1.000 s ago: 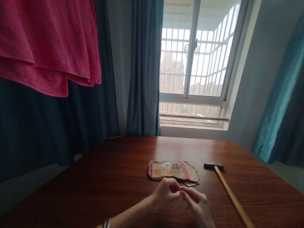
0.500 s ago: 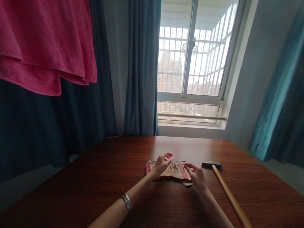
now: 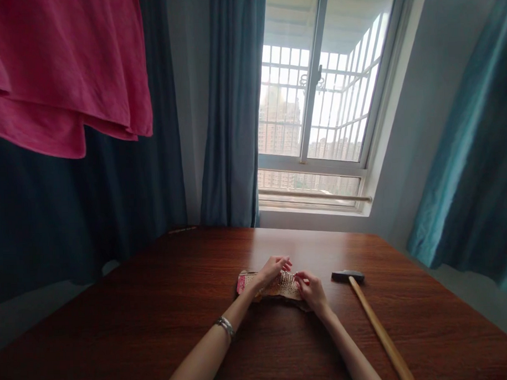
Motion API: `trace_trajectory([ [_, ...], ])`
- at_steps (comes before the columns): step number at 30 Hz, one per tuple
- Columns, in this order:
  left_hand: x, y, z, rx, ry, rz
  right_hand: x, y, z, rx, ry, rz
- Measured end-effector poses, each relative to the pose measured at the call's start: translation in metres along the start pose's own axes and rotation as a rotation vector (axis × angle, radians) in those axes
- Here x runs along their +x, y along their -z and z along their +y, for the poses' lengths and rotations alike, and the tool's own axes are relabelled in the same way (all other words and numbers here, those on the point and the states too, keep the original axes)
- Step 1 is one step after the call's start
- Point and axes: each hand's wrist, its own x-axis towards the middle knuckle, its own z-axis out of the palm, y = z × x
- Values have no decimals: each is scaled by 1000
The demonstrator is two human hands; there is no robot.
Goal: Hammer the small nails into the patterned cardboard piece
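A flat piece of cardboard [image 3: 282, 289], cream with pink bands and dotted with small holes, lies on the wooden table. Rows of thin upright pins, perhaps nails [image 3: 287, 279], stand out of its middle. My left hand [image 3: 276, 268] is over the back of the cardboard beside the pins, fingers loosely bent and apart, with nothing visible in them. At the right side of the pins, my right hand [image 3: 311, 290] is closed in a pinch, its fingertips low over the cardboard. Whatever sits between those fingertips is too small to name.
To the right lies a hammer [image 3: 377, 324] with a dark head and long wooden handle. The brown table [image 3: 158, 321] reaches back to a barred window [image 3: 311, 116]. Blue curtains [image 3: 234, 113] hang around it, and a pink cloth [image 3: 66, 69] hangs at upper left.
My right hand has moved left, from the cardboard's right edge to the pins. My left hand has lowered its fingers closer to them. The whole view has shifted slightly.
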Motion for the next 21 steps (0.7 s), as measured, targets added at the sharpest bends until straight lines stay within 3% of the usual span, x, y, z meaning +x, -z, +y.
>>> trace_trajectory([
  [9,-9,-3,3,141,-59,85,1,-4,7,-33,26,-7],
  [21,-15,-6,2,208,-120,69,0,-3,3,-54,53,-7],
])
